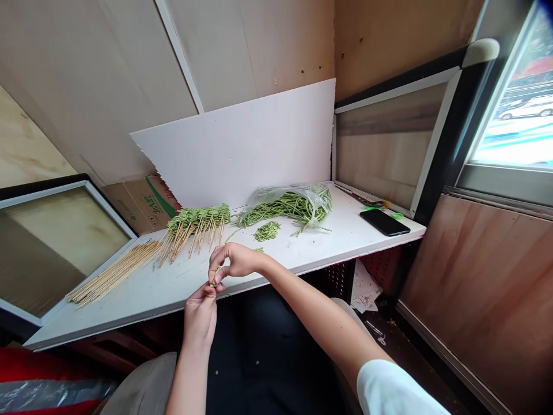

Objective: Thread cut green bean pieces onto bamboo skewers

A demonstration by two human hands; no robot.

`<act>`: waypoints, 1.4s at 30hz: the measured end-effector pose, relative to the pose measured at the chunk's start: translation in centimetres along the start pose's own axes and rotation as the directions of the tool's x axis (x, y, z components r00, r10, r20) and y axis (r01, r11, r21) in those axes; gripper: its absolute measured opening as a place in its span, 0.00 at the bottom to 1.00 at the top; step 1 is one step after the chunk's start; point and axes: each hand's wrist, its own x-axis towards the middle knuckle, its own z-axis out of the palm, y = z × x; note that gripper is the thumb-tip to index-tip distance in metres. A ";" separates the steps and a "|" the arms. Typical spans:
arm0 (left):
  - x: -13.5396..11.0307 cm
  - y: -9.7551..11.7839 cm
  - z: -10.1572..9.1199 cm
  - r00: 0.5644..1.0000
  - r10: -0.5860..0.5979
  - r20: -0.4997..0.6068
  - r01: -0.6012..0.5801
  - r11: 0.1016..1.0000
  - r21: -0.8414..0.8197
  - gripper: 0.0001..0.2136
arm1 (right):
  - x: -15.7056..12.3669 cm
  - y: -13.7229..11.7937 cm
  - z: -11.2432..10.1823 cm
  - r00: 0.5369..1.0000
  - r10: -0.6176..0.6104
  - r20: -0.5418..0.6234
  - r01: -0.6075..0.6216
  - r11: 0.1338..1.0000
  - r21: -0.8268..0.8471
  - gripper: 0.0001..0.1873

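Note:
My left hand and my right hand meet above the table's front edge. Fingertips of both pinch a thin green long bean, mostly hidden by the fingers. Just beyond my right hand lies a small heap of cut bean pieces. Behind it, a clear plastic bag holds a bundle of whole long beans. To the left, several skewers threaded with green beans are stacked with their sticks toward me. Bare wooden skewers lie in a pile farther left.
The white table carries a black phone at its right end, with scissors behind it. A cardboard box stands at the back left. Framed panels flank the table, and a white board leans against the wall.

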 end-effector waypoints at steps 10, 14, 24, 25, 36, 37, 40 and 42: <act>-0.6 -0.3 0.4 0.999 -0.019 -0.027 0.017 0.998 -0.058 0.18 | -1.3 0.9 -3.1 0.962 0.070 -0.265 -0.108 0.985 -0.134 0.06; -0.3 -0.8 -0.2 0.991 -0.117 -0.058 0.111 0.988 -0.107 0.20 | -4.6 3.1 -8.0 0.784 0.143 -0.604 -0.358 0.899 -0.252 0.05; -0.8 -0.3 0.1 0.978 -0.205 -0.024 0.201 0.973 -0.113 0.26 | -7.3 8.8 -7.5 0.688 0.525 -0.502 -0.725 0.538 -0.430 0.10; -0.8 -0.2 0.0 0.978 -0.207 -0.019 0.204 0.973 -0.106 0.26 | -7.3 8.9 -7.2 0.664 0.540 -0.517 -0.748 0.494 -0.443 0.10; 0.2 -0.2 -1.6 0.983 -0.096 -0.157 0.085 0.994 -0.072 0.24 | -7.5 9.1 -7.2 0.604 0.561 -0.566 -0.797 0.429 -0.425 0.13; 0.2 -0.1 -1.8 0.981 -0.106 -0.165 0.093 0.992 -0.080 0.25 | -7.3 8.9 -7.1 0.621 0.531 -0.576 -0.783 0.456 -0.424 0.14; 0.2 0.2 -2.0 0.977 -0.119 -0.174 0.107 0.991 -0.074 0.25 | -6.6 8.2 -7.0 0.680 0.447 -0.581 -0.718 0.565 -0.407 0.15; 0.1 0.4 -2.2 0.978 -0.121 -0.169 0.112 0.992 -0.064 0.24 | -6.2 7.7 -6.9 0.701 0.415 -0.580 -0.683 0.625 -0.377 0.16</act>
